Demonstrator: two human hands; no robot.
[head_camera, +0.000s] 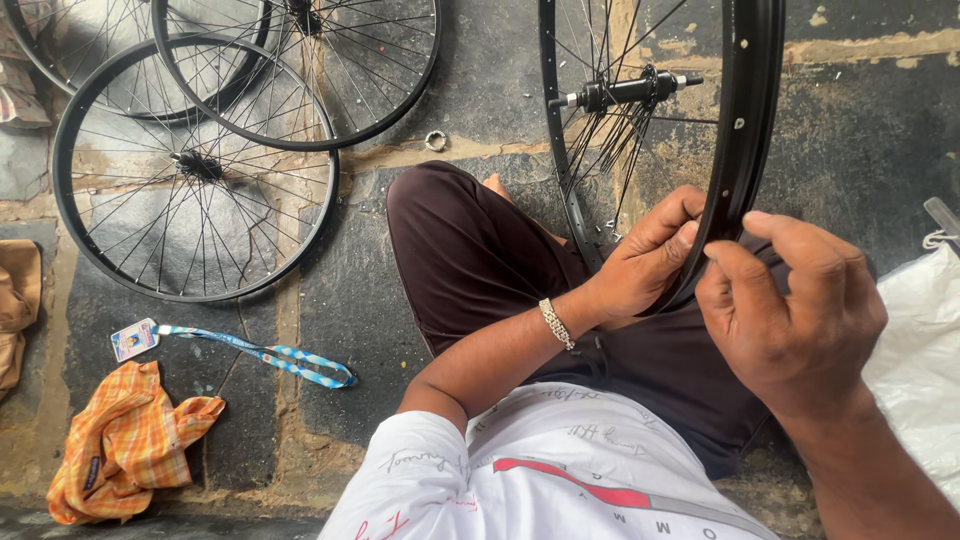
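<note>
A black bicycle wheel rim (752, 110) stands upright over my lap, its hub and axle (628, 90) and loose spokes (610, 150) showing inside it. My left hand (640, 262) grips the rim's lower inner edge from the left, fingers curled around it. My right hand (795, 300) is at the rim's outer side, thumb and fingers pinched together against it; anything between the fingertips is too small to see. A metal bracelet (556, 323) circles my left wrist.
Three finished spoked wheels (190, 170) lie overlapping on the stone floor at the upper left. A small metal ring (435, 141) lies near them. An orange checked cloth (125, 445), a blue lanyard with a card (260, 352) and a white plastic bag (920, 360) lie around me.
</note>
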